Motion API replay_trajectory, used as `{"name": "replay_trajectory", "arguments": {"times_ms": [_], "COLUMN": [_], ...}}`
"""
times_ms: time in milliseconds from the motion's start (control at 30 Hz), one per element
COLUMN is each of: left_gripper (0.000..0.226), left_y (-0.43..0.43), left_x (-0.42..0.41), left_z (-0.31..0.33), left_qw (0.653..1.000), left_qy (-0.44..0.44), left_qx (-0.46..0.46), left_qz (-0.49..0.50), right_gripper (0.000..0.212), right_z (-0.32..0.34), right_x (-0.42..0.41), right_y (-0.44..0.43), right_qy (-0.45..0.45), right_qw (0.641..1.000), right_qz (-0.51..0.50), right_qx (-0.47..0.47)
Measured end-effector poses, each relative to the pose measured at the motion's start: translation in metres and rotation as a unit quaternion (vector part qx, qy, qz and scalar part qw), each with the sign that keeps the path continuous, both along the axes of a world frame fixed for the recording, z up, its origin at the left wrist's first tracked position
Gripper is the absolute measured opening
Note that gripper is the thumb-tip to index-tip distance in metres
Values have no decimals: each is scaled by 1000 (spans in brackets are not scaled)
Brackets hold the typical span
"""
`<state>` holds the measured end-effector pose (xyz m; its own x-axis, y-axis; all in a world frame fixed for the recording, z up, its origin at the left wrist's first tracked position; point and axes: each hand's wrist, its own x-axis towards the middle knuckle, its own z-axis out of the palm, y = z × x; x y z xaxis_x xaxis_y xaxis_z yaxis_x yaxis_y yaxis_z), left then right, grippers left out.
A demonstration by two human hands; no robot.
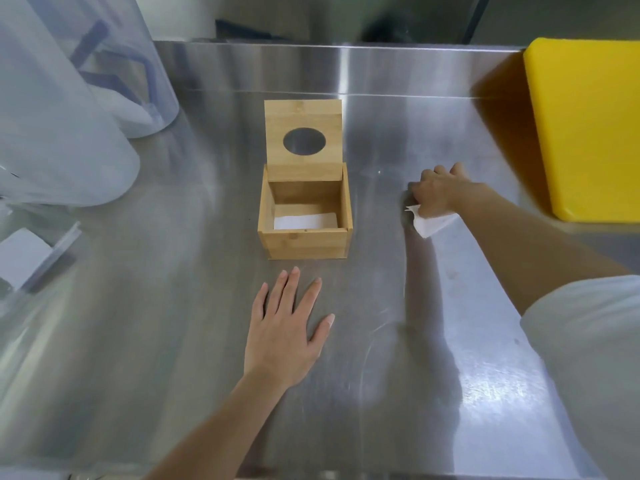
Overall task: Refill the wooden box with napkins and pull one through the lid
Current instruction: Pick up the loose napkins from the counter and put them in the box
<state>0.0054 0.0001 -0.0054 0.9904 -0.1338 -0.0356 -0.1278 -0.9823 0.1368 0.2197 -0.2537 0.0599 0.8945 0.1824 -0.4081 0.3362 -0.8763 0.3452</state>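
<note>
The wooden box (pixel 304 242) stands in the middle of the steel counter. Its hinged lid (pixel 273 133) is raised upright and has a round hole in it. A little white napkin paper (pixel 304 221) lies on the box's floor. To the right of the box, my right hand (pixel 440 190) is closed on a folded white napkin (pixel 431 224) that rests on the counter. My left hand (pixel 285 323) lies flat on the counter just in front of the box, fingers spread, holding nothing.
A thick yellow cutting board (pixel 585 129) lies at the right. Tall clear plastic containers (pixel 69 98) stand at the left, with a small clear holder (pixel 31 258) below them. A steel backsplash (pixel 346 67) closes the far side.
</note>
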Motion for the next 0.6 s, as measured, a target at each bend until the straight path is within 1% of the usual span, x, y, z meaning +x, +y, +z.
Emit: {"name": "replay_trajectory", "arguments": {"times_ms": [67,100,167,267,333,433,533,600], "left_gripper": [57,57,57,56,57,57,58,59], "left_y": [0,0,0,0,1,1,1,2], "left_x": [0,0,0,0,1,0,0,0], "left_z": [0,0,0,0,0,0,0,1], "left_qw": [1000,1000,1000,1000,1000,1000,1000,1000], "left_qy": [-2,-2,-5,-2,3,6,7,4], "left_qx": [0,0,-2,-3,-2,1,-13,-22], "left_qz": [0,0,2,4,4,3,1,0], "right_gripper": [31,30,31,32,32,23,25,25], "right_z": [4,8,15,30,39,55,76,88], "right_x": [2,3,2,-1,-3,-2,-4,-8], "right_y": [-1,-1,1,5,10,19,30,41], "right_qy": [11,24,70,150,172,168,142,139], "right_qw": [1000,999,996,971,961,947,938,925], "right_qz": [22,23,-16,-112,-122,-106,-94,-93], "right_qx": [-14,-5,47,147,180,254,303,342]}}
